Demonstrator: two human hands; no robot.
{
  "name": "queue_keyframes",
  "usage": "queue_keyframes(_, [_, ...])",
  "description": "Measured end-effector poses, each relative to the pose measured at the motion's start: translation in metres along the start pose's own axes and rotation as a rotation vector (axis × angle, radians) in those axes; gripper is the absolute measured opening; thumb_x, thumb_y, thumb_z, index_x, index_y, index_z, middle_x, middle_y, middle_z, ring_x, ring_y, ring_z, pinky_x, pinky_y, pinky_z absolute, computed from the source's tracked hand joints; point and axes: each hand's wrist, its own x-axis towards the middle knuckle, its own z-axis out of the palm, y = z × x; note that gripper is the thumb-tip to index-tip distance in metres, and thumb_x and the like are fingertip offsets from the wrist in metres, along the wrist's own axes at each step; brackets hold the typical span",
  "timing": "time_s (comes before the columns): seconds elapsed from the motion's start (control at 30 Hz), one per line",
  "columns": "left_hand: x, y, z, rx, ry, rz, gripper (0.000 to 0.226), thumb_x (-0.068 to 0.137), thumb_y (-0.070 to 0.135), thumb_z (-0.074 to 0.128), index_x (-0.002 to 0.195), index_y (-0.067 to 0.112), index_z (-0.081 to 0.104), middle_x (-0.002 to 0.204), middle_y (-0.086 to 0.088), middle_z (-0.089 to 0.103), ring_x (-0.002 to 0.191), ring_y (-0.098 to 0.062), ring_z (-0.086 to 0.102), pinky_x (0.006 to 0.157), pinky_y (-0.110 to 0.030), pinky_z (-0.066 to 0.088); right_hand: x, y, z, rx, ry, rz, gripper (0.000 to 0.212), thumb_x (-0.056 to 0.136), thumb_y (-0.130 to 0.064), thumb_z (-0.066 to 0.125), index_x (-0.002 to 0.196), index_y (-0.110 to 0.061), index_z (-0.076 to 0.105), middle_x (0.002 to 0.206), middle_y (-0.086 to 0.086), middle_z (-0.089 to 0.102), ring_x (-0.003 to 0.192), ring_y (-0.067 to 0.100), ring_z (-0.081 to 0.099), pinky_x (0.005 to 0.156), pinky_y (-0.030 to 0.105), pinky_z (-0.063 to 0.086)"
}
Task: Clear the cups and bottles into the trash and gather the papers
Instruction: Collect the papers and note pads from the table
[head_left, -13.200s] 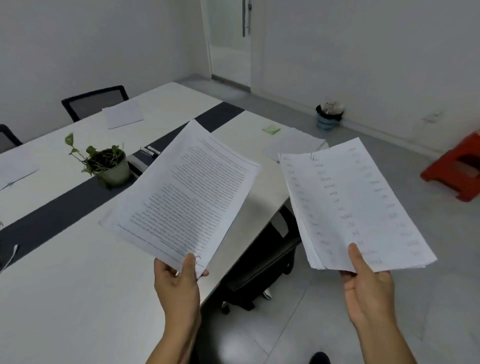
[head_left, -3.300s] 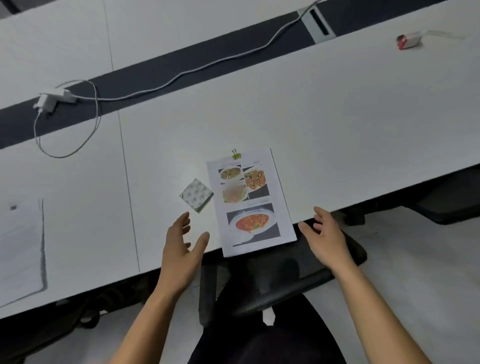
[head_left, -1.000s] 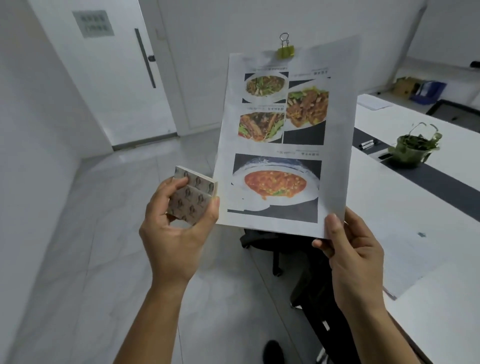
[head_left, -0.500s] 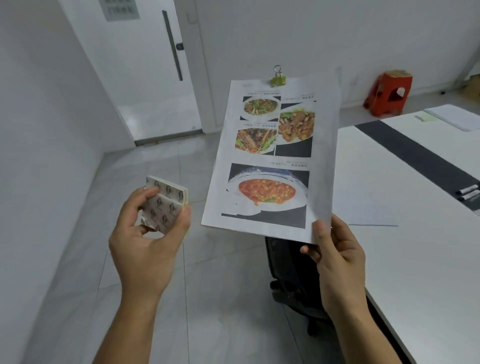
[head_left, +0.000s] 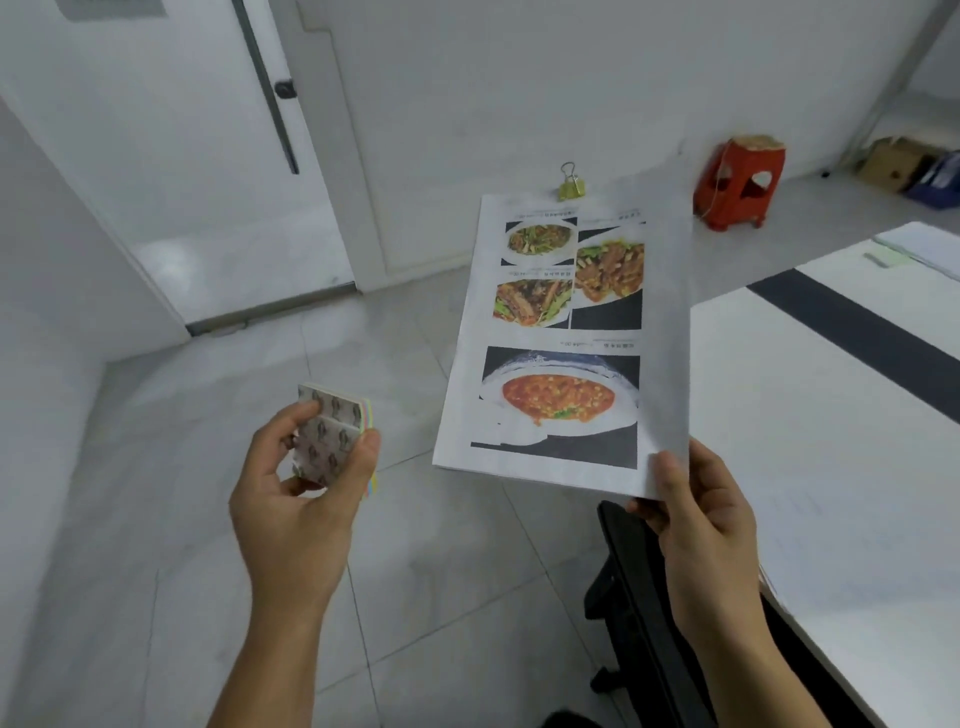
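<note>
The papers (head_left: 566, 338) are a thin clipped sheaf held up in the air in front of the person, above the floor (head_left: 415, 571) and just left of the table (head_left: 831, 467). The top sheet is white and printed with colour photographs of food: three smaller dishes in the upper half and one large plate of red, saucy food below, each with a short line of text too small to read. A yellow-green binder clip (head_left: 571, 184) bites the middle of the top edge, its wire loop standing up. The right hand (head_left: 701, 525) pinches the sheaf at its lower right corner, thumb on the front and fingers curled behind.

The left hand (head_left: 296, 499) grips a small square notepad (head_left: 332, 436), thumb on one side and fingertips on the other. Its cover has a grey repeating pattern, and pastel page edges show along its right side.

The table is white with a dark strip (head_left: 857, 338) running down its length; at its far end lies another sheet of paper (head_left: 924, 249) with a small green note (head_left: 880, 257) beside it. A black chair (head_left: 639, 597) stands under the right hand, against the table's edge. Beyond the sheaf, a red plastic stool (head_left: 740, 182) sits on the floor by the wall. A white door (head_left: 208, 156) with a long bar handle (head_left: 267, 88) is at upper left. In the far right corner is what may be a cardboard box (head_left: 891, 161), blurred.
</note>
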Motion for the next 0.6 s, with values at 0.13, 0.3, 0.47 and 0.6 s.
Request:
queue_keyframes(0.13, [0.091,-0.042,0.06,0.015,-0.134,-0.015,0.041,0.076,0.009,0.082,0.112,0.016,0.064,0.102,0.009,0.061,0.085,0.02,0.059,0.058,-0.005,0.048,0.069,0.028,0.039,0.012,0.116,0.017,0.021,0.101,-0.019,0.052,0.117,-0.021,0.064,0.112,0.001,0.072,0.084,0.016,0.063,0.065,0.023,0.055])
queue_keyframes(0.3, [0.197,-0.097,0.165,-0.002,-0.252,-0.039,0.041,0.075,0.007,0.082,0.11,0.015,0.064,0.101,0.01,0.062,0.079,0.018,0.062,0.057,-0.006,0.049,0.187,0.08,0.087,0.044,0.231,0.058,0.018,0.101,-0.016,0.052,0.115,-0.02,0.063,0.109,0.004,0.073,0.09,0.018,0.067,0.066,0.024,0.056])
queue_keyframes(0.47, [0.317,-0.123,0.267,0.023,-0.325,-0.031,0.043,0.072,0.011,0.085,0.11,0.019,0.065,0.099,0.016,0.063,0.074,0.006,0.067,0.061,-0.011,0.054,0.334,0.085,0.148,0.06,0.287,0.056,0.016,0.102,-0.013,0.05,0.113,-0.017,0.06,0.104,0.003,0.071,0.083,0.012,0.066,0.065,0.023,0.055])
queue_keyframes(0.6, [0.409,-0.141,0.336,0.029,-0.327,-0.023,0.045,0.07,0.021,0.088,0.106,0.035,0.065,0.106,0.02,0.063,0.094,-0.024,0.07,0.069,-0.016,0.057,0.447,0.073,0.191,0.048,0.302,0.043,0.015,0.103,-0.015,0.049,0.115,-0.017,0.058,0.104,-0.002,0.07,0.082,0.011,0.064,0.065,0.025,0.055])
